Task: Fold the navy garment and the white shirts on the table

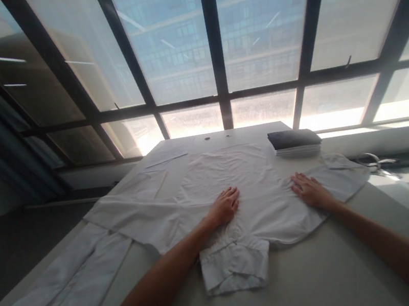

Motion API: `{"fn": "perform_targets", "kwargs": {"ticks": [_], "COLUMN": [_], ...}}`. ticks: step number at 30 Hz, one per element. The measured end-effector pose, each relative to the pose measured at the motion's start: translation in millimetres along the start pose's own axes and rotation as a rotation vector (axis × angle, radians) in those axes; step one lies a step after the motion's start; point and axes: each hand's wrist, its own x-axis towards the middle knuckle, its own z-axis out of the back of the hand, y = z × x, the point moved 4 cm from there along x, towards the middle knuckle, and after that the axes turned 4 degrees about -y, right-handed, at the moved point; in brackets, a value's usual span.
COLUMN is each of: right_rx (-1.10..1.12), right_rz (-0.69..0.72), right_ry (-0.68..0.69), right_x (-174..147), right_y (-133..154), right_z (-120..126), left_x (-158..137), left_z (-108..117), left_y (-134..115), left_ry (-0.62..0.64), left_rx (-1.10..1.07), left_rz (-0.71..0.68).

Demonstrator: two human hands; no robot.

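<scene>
A white long-sleeved shirt [269, 215] lies spread on the table, its collar end toward me and its sleeves stretched out to both sides. My left hand [225, 205] rests flat on the middle of the shirt, fingers extended. Flat on the right part, near the sleeve, lies my right hand [310, 190], its fingers slightly spread. Neither hand grips anything. Soft wrinkles run across the cloth around both palms. A folded white piece, apparently the collar [237, 267], sticks out at the near edge.
White folded cloth [56, 295] lies along the table's left side. At the back right sits a stack with a dark cover [294, 139] over white layers. Beyond the right sleeve is a shiny metal object [375, 162]. Large windows [174, 39] stand behind the table [306, 281].
</scene>
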Motion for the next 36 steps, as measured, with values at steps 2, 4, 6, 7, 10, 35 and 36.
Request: {"fn": "perform_targets", "kwargs": {"ticks": [2, 4, 6, 7, 10, 35, 36], "right_rx": [0.004, 0.012, 0.019, 0.023, 0.034, 0.378, 0.379], "right_rz": [-0.005, -0.001, 0.012, 0.017, 0.021, 0.511, 0.548], "right_ry": [-0.008, -0.021, -0.039, -0.049, -0.075, 0.176, 0.19], "right_x": [-1, -1, -2, -2, -1, -38, -40], "right_y": [0, 0, 0, -1, -2, 236, 243], "right_z": [0, 0, -1, -1, -3, 19, 18], "left_x": [0, 0, -2, -5, -22, -71, -72], "left_z": [-1, -2, -2, -1, 9, 26, 26], "left_y": [0, 0, 3, 6, 28, -15, -14], "left_ry": [0.007, 0.014, 0.021, 0.025, 0.037, 0.08, 0.083], "left_rx": [0.006, 0.022, 0.043, 0.055, 0.106, 0.1, 0.106], "left_rz": [0.001, 0.004, 0.009, 0.02, 0.107, -0.053, -0.054]}}
